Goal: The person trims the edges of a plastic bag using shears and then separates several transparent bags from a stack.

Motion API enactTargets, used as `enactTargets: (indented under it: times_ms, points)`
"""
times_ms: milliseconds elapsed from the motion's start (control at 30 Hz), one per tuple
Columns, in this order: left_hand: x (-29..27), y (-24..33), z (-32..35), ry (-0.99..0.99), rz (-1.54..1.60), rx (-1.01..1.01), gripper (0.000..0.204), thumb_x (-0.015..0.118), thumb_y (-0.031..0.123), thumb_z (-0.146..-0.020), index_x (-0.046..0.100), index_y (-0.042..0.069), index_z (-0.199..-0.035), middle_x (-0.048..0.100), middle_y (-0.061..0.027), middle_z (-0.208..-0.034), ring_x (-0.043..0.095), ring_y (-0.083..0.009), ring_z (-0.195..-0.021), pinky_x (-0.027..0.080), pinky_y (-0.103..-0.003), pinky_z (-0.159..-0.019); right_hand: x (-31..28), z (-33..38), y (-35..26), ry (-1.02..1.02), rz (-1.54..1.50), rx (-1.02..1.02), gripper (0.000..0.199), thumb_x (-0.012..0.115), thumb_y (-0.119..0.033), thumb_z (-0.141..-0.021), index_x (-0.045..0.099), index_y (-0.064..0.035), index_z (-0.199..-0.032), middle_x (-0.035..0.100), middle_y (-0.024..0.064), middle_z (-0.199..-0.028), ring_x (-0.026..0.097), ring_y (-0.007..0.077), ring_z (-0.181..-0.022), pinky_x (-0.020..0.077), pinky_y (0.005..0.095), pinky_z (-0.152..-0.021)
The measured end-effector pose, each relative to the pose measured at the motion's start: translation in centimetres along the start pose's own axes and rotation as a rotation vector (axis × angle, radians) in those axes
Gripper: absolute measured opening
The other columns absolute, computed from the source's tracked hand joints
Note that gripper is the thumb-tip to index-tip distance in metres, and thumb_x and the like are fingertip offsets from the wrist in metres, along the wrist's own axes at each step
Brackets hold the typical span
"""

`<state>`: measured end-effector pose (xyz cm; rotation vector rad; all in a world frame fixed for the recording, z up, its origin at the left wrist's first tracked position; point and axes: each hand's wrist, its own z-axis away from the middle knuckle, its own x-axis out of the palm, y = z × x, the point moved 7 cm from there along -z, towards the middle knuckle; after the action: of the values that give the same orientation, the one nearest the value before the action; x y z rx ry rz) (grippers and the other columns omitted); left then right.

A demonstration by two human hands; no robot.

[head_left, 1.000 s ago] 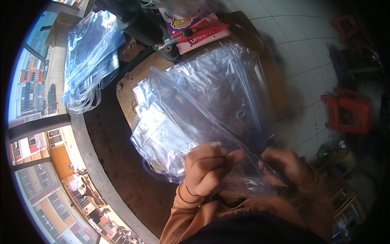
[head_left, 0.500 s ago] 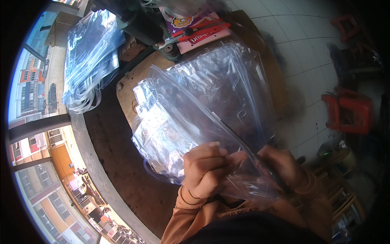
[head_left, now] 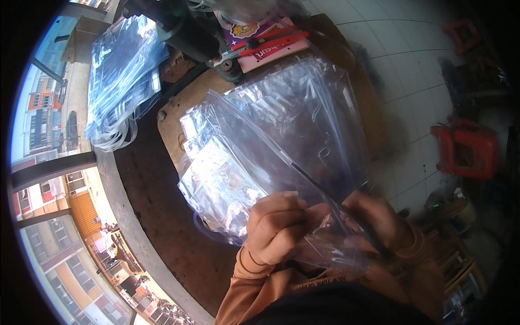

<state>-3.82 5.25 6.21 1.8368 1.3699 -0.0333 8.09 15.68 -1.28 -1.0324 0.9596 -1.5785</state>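
Before me lies a clear plastic bag [head_left: 292,124], its raised edge carrying a narrow dark strip that slants down toward my hands. My left hand [head_left: 277,225] is closed in a pinch on the plastic near its lower end. Across the strip, my right hand [head_left: 379,219] curls round the same edge, fingers bent and partly hidden behind it. A thin pointed tip shows by the right fingers; what it belongs to I cannot make out. Below the raised edge rests a crumpled stack of shiny clear plastic [head_left: 222,179]. A small pale loop [head_left: 324,153] shows on the bag.
A dark machine [head_left: 187,32] stands at the far side, beside a red-handled tool [head_left: 276,40] on a pink and purple card [head_left: 265,57]. More clear bags with straps [head_left: 124,70] are piled far left by the window. A red plastic stool [head_left: 468,149] stands on the tiled floor at right.
Both hands keep their grip and stay nearly in place. The raised edge of the bag has shifted slightly, and its dark strip shows more plainly.
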Motion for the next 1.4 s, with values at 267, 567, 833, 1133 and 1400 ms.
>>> enactTargets:
  times_ms: [267, 567, 833, 1133, 1400]
  points:
    - [-0.1, -0.4, -0.2, -0.007, -0.044, -0.019, 0.032, 0.086, 0.010, -0.052, 0.058, 0.008, -0.069, 0.058, -0.0024, -0.072, 0.057, -0.0186, -0.073, 0.054, -0.035, -0.067, 0.4, -0.1, 0.3, 0.075, -0.165, -0.003, 0.045, 0.077, -0.017, -0.072, 0.050, 0.0002, -0.103, 0.044, -0.0062, -0.065, 0.038, 0.0004, -0.060, 0.0304, 0.0188, -0.053]
    - [-0.2, -0.2, -0.2, -0.046, -0.044, -0.005, 0.033, 0.086, 0.009, -0.051, 0.059, 0.008, -0.069, 0.058, -0.0019, -0.071, 0.057, -0.0182, -0.073, 0.054, -0.034, -0.066, 0.2, -0.1, 0.9, 0.012, -0.128, 0.035, 0.046, 0.076, -0.019, -0.073, 0.049, 0.0018, -0.104, 0.055, -0.0022, -0.077, 0.044, 0.0000, -0.069, 0.0334, 0.0171, -0.057]
    - [-0.3, -0.6, -0.1, -0.035, -0.050, -0.036, 0.033, 0.086, 0.008, -0.049, 0.059, 0.009, -0.067, 0.057, -0.0015, -0.072, 0.057, -0.0178, -0.073, 0.053, -0.032, -0.065, 0.3, -0.1, 0.7, 0.072, -0.219, 0.155, 0.046, 0.076, -0.018, -0.073, 0.050, 0.0019, -0.105, 0.056, -0.0010, -0.076, 0.045, 0.0006, -0.069, 0.0371, 0.0173, -0.059]
    - [-0.2, -0.2, 0.2, -0.057, -0.016, -0.023, 0.033, 0.085, 0.006, -0.047, 0.059, 0.011, -0.066, 0.057, -0.0005, -0.072, 0.057, -0.0177, -0.074, 0.052, -0.031, -0.068, 0.2, -0.5, 0.5, 0.013, -0.145, 0.042, 0.044, 0.075, -0.015, -0.074, 0.049, 0.0012, -0.104, 0.055, -0.0020, -0.072, 0.043, 0.0015, -0.065, 0.0345, 0.0198, -0.055]
    - [-0.4, -0.5, 0.2, -0.034, 0.073, 0.012, 0.023, 0.079, 0.000, -0.056, 0.062, 0.003, -0.072, 0.059, -0.0038, -0.078, 0.059, -0.0195, -0.080, 0.054, -0.033, -0.072, 0.0, -0.7, 0.6, -0.018, -0.087, 0.082, 0.047, 0.078, -0.022, -0.072, 0.048, -0.0008, -0.102, 0.044, -0.0043, -0.065, 0.037, 0.0030, -0.062, 0.0310, 0.0205, -0.055]
